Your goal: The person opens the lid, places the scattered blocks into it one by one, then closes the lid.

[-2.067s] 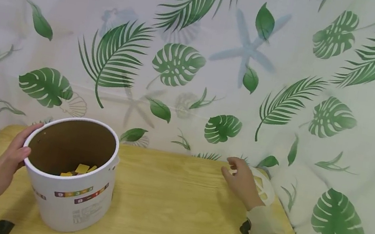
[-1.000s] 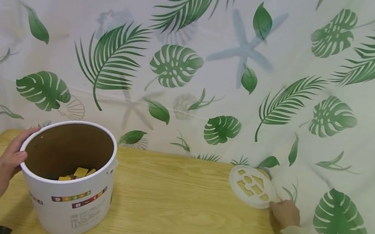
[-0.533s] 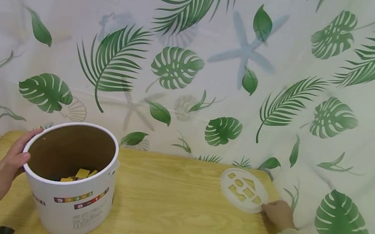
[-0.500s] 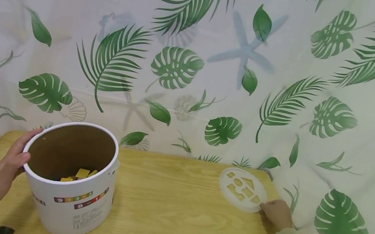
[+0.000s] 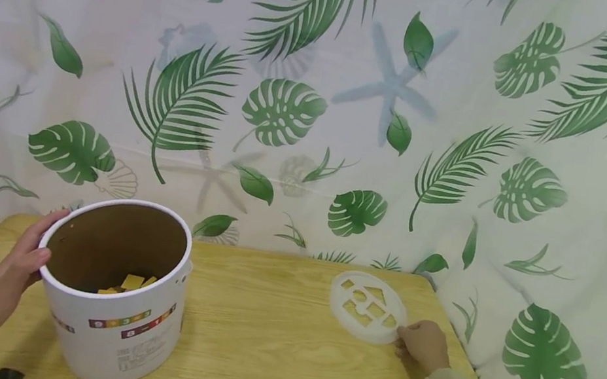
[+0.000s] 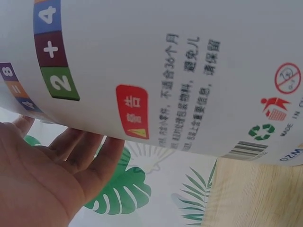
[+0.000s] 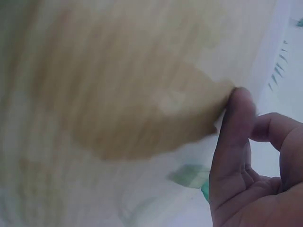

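Note:
A white bucket (image 5: 121, 326) with coloured number labels stands on the left of the wooden table (image 5: 267, 343). Yellow pieces (image 5: 132, 282) lie inside it. My left hand (image 5: 27, 255) grips its rim, thumb on top. In the left wrist view the fingers (image 6: 80, 151) lie against the bucket's outer wall (image 6: 180, 71). A round white lid (image 5: 370, 330) with shape cut-outs lies flat on the right of the table. My right hand (image 5: 422, 344) pinches its near right edge. The right wrist view is blurred and shows the thumb (image 7: 236, 123) at the lid's edge (image 7: 142, 109).
A leaf-patterned curtain (image 5: 291, 115) hangs close behind the table and wraps around its right side. The table's right edge (image 5: 466, 368) runs just beside my right hand. Bare wood lies between the bucket and the lid.
My right hand left the lid's top, took its near edge and slid the lid leftward from the back right corner. The left hand and bucket have stayed put.

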The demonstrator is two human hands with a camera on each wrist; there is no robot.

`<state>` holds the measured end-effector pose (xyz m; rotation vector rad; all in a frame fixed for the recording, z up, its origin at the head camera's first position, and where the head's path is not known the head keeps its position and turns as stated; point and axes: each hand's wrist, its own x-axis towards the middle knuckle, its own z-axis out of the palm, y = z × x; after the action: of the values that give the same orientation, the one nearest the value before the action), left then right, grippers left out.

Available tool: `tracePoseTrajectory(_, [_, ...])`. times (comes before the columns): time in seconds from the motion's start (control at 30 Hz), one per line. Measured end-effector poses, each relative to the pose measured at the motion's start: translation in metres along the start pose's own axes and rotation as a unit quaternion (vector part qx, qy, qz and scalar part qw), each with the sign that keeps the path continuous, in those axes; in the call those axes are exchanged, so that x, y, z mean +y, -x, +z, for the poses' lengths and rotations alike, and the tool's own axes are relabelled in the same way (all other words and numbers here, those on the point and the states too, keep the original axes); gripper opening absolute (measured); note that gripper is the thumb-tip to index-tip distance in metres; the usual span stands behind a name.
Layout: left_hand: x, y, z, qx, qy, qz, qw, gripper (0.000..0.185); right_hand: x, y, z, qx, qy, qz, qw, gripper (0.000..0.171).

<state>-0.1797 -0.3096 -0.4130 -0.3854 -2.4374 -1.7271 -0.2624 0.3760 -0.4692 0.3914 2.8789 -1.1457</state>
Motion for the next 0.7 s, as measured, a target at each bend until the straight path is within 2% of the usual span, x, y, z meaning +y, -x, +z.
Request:
tracePoseTrajectory(0.17, [0.002,0.001,0.001,-0.003,0.013,-0.012,0.9998,0.057,-0.008,0.002,0.0,-0.031,-0.025,0.009,0.999,0.027])
tracePoseTrajectory(0.3, [0.003,0.001,0.003,-0.001,0.025,-0.015,0.9996,0.058,-0.01,0.003,0.002,-0.036,-0.038,0.009,0.999,0.033])
tracePoseTrajectory(0.43, [0.004,0.001,0.002,-0.002,0.018,-0.01,0.9998,0.058,-0.007,0.001,0.003,-0.058,-0.096,0.014,0.994,0.041])
tracePoseTrajectory(0.57, [0.005,0.0,0.001,-0.007,0.004,-0.017,0.9998,0.059,-0.001,-0.003,0.005,-0.106,-0.197,0.04,0.974,0.045])
tracePoseTrajectory(0.7, [0.005,0.0,-0.001,-0.008,-0.003,-0.021,0.9997,0.059,0.002,-0.004,0.007,-0.161,-0.282,0.049,0.944,0.05])
